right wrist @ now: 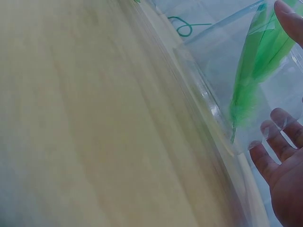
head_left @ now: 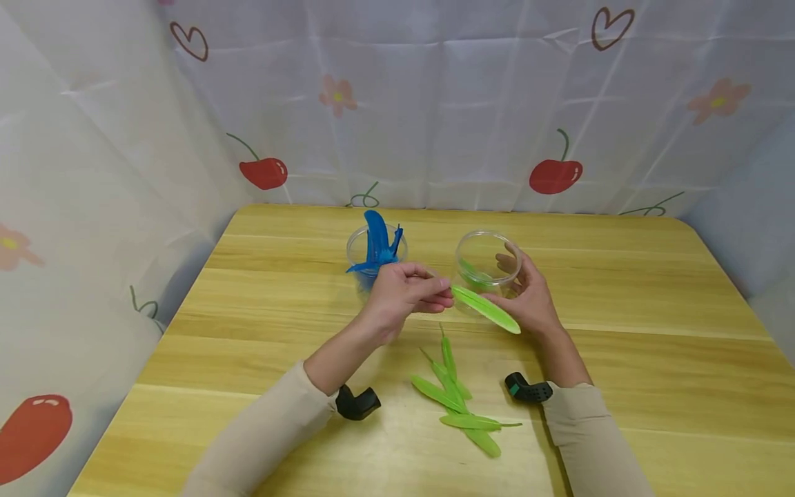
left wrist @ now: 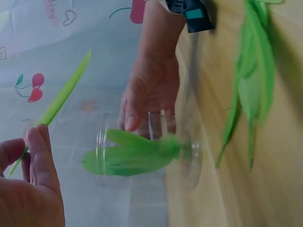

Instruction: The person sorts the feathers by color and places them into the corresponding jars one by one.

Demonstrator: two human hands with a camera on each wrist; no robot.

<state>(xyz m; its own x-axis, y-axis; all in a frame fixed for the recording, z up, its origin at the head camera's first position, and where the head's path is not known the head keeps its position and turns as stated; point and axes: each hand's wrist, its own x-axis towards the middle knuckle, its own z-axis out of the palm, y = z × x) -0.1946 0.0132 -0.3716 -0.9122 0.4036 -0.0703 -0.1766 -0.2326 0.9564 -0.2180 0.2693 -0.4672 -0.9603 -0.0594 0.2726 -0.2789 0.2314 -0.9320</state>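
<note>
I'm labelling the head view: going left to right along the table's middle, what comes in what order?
Blue feathers in their clear cup → left hand → green feather it pinches → right hand gripping the other clear cup.

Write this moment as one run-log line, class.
left hand: pinches green feather | right hand: holds clear cup | cup: green feathers inside | table: loose green feathers

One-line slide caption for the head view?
Left hand pinches a green feather beside the clear cup that the right hand holds.
</note>
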